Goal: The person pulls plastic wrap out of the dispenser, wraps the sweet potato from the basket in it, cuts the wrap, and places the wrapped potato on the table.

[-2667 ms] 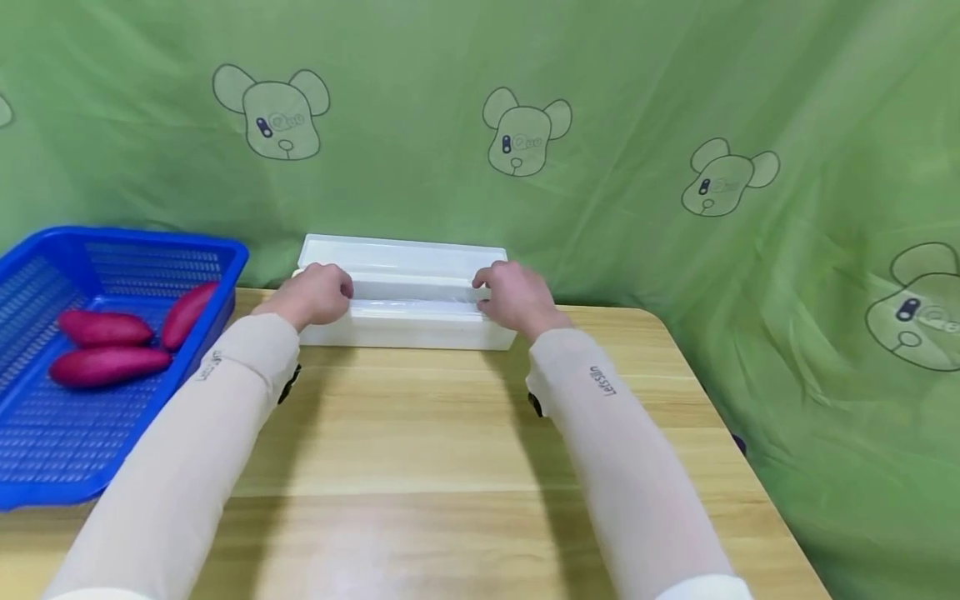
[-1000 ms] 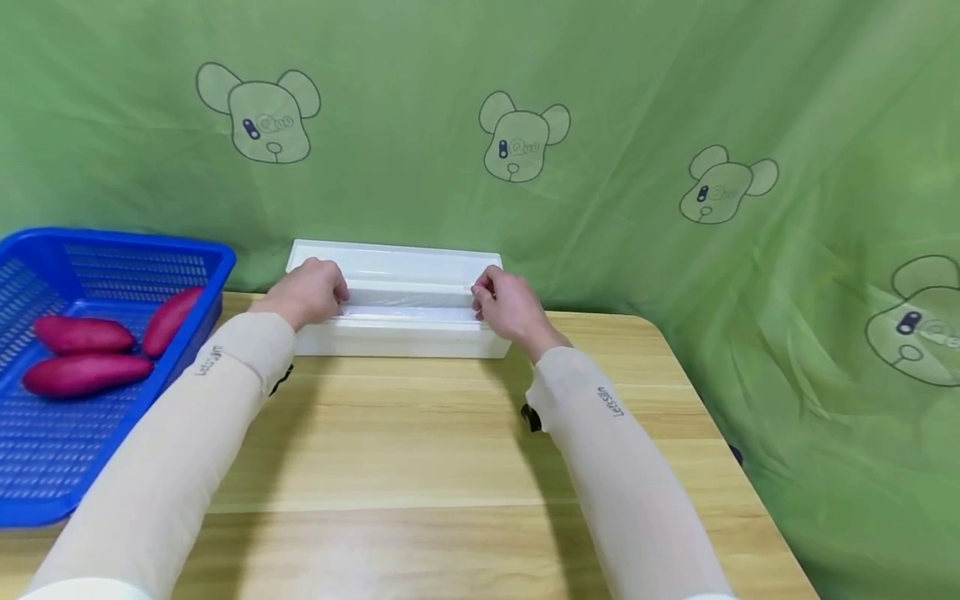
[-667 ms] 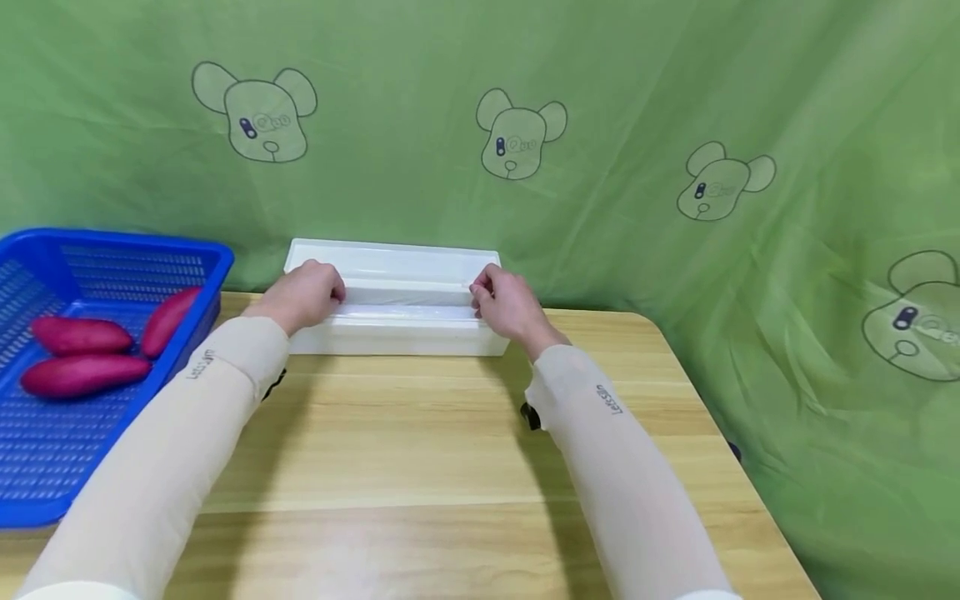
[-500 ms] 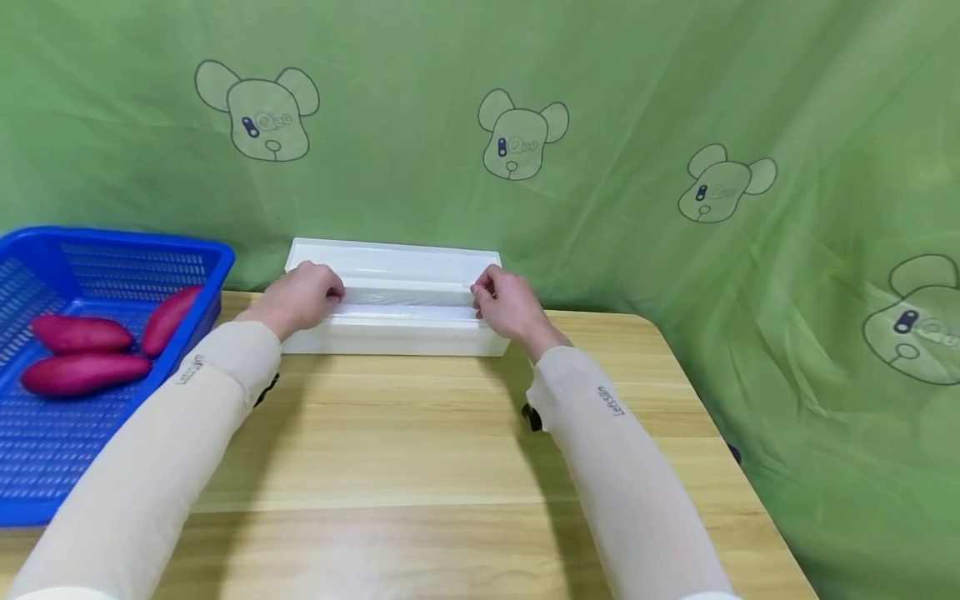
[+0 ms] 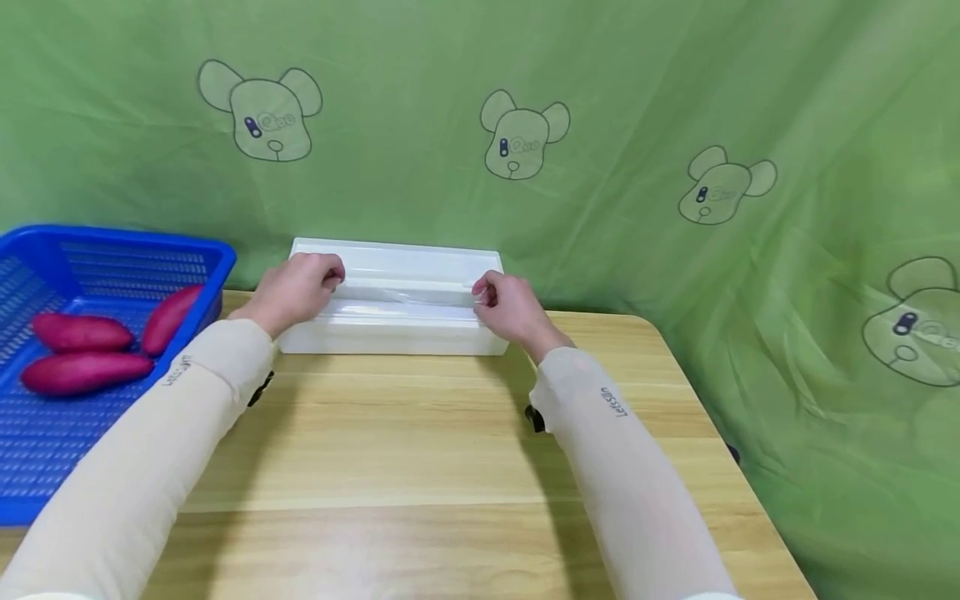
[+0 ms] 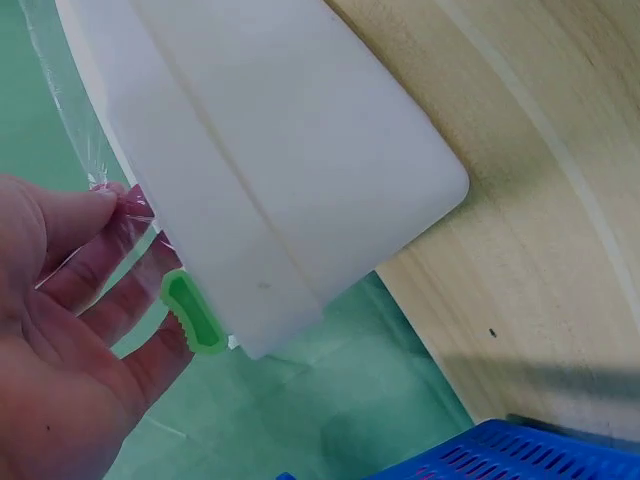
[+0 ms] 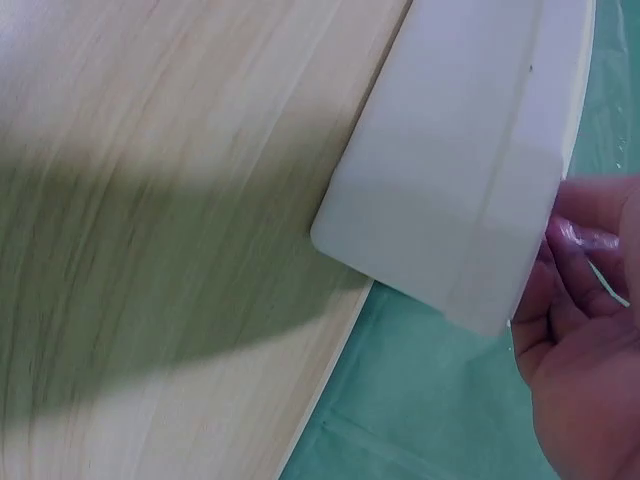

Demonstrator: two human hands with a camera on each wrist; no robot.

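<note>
A long white cling film dispenser box (image 5: 397,337) stands at the table's back edge, its lid (image 5: 397,257) tilted up behind. My left hand (image 5: 296,287) is over the box's left end, pinching clear cling film (image 6: 65,95) between thumb and fingertips. In the left wrist view the film stretches up from those fingers along the box's edge. A green end piece (image 6: 195,312) sticks out of the box beside the fingers. At the right end, my right hand (image 5: 513,308) pinches the film's other side, and a crumpled bit shows between its fingers in the right wrist view.
A blue plastic basket (image 5: 225,258) stands at the left with three red sweet potatoes (image 5: 82,333) in it. The wooden table (image 5: 390,450) ends at a right edge. A green curtain (image 5: 615,100) hangs close behind the box.
Over the last half second my left hand has risen slightly, lifting the film's left side. The right fingers have curled in closer since the earliest frame. The box stays in place.
</note>
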